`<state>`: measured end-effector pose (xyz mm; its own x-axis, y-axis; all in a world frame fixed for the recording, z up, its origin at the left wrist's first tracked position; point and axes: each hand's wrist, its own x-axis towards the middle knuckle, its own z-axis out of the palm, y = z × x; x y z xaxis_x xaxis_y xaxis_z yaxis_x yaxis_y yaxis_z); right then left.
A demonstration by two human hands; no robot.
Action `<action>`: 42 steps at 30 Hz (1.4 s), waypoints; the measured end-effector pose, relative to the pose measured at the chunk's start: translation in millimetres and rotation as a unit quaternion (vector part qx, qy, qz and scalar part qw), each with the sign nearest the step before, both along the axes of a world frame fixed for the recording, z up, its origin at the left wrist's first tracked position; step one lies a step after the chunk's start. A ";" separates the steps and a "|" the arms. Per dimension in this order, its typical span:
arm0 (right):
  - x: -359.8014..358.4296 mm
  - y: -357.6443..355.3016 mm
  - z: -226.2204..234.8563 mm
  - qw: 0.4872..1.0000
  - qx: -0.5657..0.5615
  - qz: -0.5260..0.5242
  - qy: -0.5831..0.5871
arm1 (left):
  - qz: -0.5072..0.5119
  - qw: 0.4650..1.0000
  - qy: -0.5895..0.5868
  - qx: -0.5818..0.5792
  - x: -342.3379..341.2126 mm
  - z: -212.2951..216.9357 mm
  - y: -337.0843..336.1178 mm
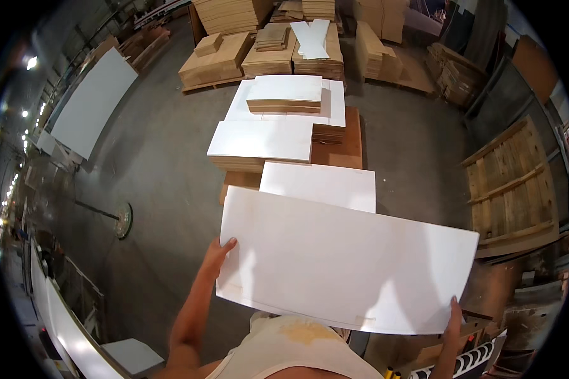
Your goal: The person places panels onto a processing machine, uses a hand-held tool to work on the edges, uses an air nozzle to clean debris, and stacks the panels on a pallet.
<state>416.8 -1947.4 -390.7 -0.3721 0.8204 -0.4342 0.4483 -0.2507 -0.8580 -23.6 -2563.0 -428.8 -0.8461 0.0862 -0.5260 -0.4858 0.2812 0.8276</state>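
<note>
White panel (348,265) spans between left hand (216,252) and right hand (452,319).

My only view sits on the head, looking steeply down, close over the wide white flat board (344,265) toward the grey concrete floor (164,164).

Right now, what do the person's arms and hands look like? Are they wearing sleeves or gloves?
No gloves and no sleeves. Both forearms are bare all the way up, and the left hand and right hand are bare too. No watch, ring or bracelet shows. The only clothing in view is a pale sleeveless top with a yellowish stain on the front.
</note>
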 end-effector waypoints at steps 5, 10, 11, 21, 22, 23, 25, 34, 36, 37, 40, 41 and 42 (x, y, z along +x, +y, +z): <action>-166.1 63.6 -128.6 0.959 0.049 0.113 -0.256 | 0.023 0.991 -0.052 -0.124 -103.0 -37.7 18.0; -309.1 62.8 -302.6 0.956 0.019 0.135 -0.258 | 0.109 0.962 -0.076 -0.239 -199.9 -134.1 6.7; -325.1 68.5 -336.8 0.962 0.084 0.116 -0.232 | 0.102 0.965 -0.069 -0.230 -220.5 -165.0 16.6; -498.4 99.9 -491.2 0.944 0.170 0.140 -0.248 | 0.083 0.941 -0.153 -0.290 -391.4 -386.2 86.8; -507.3 107.4 -510.1 0.942 0.187 0.136 -0.242 | 0.081 0.948 -0.122 -0.284 -404.2 -409.5 86.6; -514.2 118.8 -525.9 0.952 0.141 0.131 -0.237 | 0.079 0.953 -0.091 -0.277 -416.5 -430.0 83.8; -518.3 122.9 -547.5 0.954 0.082 0.131 -0.255 | 0.084 0.958 -0.101 -0.254 -429.3 -462.9 85.9; -441.1 80.3 -618.7 0.981 -0.011 -0.042 -0.189 | 0.276 0.938 -0.117 -0.175 -367.6 -542.3 65.5; -463.4 17.4 -606.4 0.948 -0.219 -0.200 -0.118 | 0.380 0.916 -0.129 -0.017 -312.5 -542.0 61.1; -496.3 -24.0 -588.7 0.870 -0.396 -0.290 -0.048 | 0.384 0.915 -0.120 -0.027 -307.6 -534.1 65.9; -533.3 -37.1 -588.9 0.876 -0.373 -0.284 0.111 | 0.428 0.833 -0.194 0.291 -295.9 -533.5 109.4; -538.5 -40.4 -584.9 0.876 -0.373 -0.285 0.106 | 0.457 0.829 -0.200 0.253 -303.8 -536.3 111.5; -546.7 -44.8 -580.0 0.875 -0.371 -0.298 0.088 | 0.485 0.824 -0.201 0.212 -312.1 -536.6 108.5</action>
